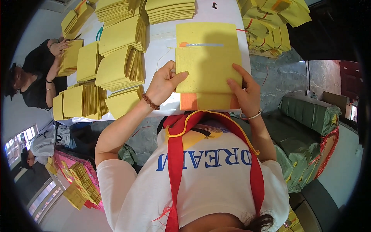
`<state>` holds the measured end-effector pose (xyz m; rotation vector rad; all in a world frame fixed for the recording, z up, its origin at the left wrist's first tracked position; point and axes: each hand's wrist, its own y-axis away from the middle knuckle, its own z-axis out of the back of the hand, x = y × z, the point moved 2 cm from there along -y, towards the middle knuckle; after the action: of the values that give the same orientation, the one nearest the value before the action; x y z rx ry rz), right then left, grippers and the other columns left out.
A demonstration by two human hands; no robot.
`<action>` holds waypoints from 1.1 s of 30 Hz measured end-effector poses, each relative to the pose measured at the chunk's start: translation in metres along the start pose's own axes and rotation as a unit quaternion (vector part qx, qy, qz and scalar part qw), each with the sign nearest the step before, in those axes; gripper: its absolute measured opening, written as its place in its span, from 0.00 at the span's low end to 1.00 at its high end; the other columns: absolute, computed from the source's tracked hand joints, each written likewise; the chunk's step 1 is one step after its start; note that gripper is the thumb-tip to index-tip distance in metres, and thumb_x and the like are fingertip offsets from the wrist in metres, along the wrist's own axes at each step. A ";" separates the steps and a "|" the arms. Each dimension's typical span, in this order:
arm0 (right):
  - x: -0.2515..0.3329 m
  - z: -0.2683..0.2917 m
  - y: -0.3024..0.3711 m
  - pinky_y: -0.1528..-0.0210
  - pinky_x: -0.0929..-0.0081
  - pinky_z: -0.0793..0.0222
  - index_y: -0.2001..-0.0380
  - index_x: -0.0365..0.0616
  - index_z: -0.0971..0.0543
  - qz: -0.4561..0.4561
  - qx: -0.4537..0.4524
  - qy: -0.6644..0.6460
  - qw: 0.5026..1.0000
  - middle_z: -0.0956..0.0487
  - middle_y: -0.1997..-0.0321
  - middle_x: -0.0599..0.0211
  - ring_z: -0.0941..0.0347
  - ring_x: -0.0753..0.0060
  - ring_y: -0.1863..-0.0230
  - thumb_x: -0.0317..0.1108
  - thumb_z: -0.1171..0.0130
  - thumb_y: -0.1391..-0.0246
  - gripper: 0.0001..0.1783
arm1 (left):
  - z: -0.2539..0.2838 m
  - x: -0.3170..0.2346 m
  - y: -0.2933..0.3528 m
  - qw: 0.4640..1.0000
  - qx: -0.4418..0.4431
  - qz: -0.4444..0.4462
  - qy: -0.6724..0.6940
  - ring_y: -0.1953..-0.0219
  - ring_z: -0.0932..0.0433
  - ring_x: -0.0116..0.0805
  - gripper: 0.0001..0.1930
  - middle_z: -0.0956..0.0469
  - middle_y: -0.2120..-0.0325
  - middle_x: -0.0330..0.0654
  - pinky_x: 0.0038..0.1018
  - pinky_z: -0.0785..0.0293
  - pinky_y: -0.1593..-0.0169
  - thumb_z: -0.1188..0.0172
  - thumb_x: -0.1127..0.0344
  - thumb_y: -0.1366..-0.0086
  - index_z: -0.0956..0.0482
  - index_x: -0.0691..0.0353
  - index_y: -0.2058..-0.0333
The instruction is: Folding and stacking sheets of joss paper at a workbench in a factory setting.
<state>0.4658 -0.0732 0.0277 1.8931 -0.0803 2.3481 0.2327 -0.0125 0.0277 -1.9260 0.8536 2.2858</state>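
Note:
A folded bundle of yellow paper (208, 69) lies in front of me at the near right of the white table (160, 42). More yellow paper with orange patches (189, 101) shows below its near edge, and a yellow sheet (205, 33) shows beyond it. My left hand (164, 83) pinches the bundle's left edge, thumb on top and fingers partly hidden. At the right edge, my right hand (247, 91) grips the same bundle, its thumb on the surface and a finger along the side.
Stacks of folded yellow paper (121, 34) cover the table's left side. A person in black (40, 73) handles paper at the far left. Tied yellow bundles (266, 31) stand beyond the table's right edge. Green wrapped bales (305, 116) lie to my right.

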 end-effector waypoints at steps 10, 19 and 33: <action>-0.003 -0.001 -0.009 0.55 0.78 0.32 0.51 0.36 0.28 -0.002 -0.005 0.000 1.000 0.22 0.57 0.56 0.26 0.74 0.58 0.29 0.40 0.52 0.23 | 0.002 0.008 -0.005 1.000 -0.017 0.006 0.004 0.86 0.37 0.16 0.13 0.30 0.86 0.32 0.16 0.41 0.83 0.43 0.60 0.38 0.33 0.64 0.66; -0.004 0.000 -0.010 0.57 0.77 0.31 0.52 0.38 0.27 0.007 -0.017 0.028 0.999 0.21 0.60 0.53 0.24 0.73 0.60 0.30 0.40 0.53 0.22 | 0.009 -0.008 0.014 0.995 -0.084 -0.022 0.040 0.81 0.32 0.19 0.13 0.27 0.83 0.36 0.18 0.38 0.79 0.42 0.65 0.40 0.32 0.65 0.61; 0.004 -0.001 -0.010 0.57 0.76 0.31 0.52 0.37 0.27 -0.018 -0.016 0.062 0.998 0.22 0.58 0.51 0.25 0.69 0.58 0.30 0.40 0.53 0.22 | -0.056 -0.020 -0.009 0.770 -0.043 -0.385 -0.507 0.42 0.43 0.48 0.27 0.41 0.43 0.50 0.41 0.46 0.43 0.42 0.59 0.44 0.34 0.58 0.46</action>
<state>0.4655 -0.0634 0.0310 1.7155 -0.0707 2.4172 0.2912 -0.0222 0.0376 -0.5302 -0.1694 2.2315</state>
